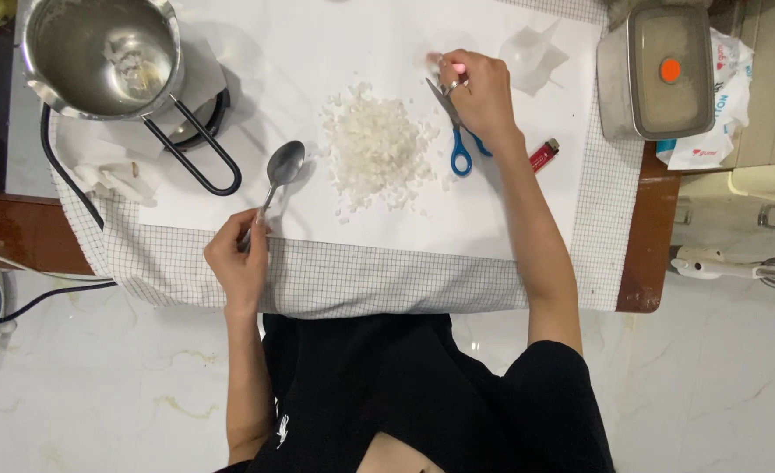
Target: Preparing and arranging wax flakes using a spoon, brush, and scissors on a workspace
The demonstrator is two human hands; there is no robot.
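My left hand [240, 259] pinches the end of a metal spoon [281, 168] whose bowl rests on the white paper [361, 219]. Right of the bowl lies a heap of small white wax-like chunks [377, 147]. My right hand [478, 95] is curled over the blade end of blue-handled scissors [461, 159], just right of the heap. The scissor handles stick out below the hand, and one blade tip shows at its left. A red lighter [543, 155] lies beside my right wrist.
A steel pot [98, 54] with a black loop handle sits on a small burner at the back left, with white bits inside. A lidded metal container [663, 70] stands at the back right. A checked cloth [361, 280] covers the table. A black cable [50, 158] runs off the left edge.
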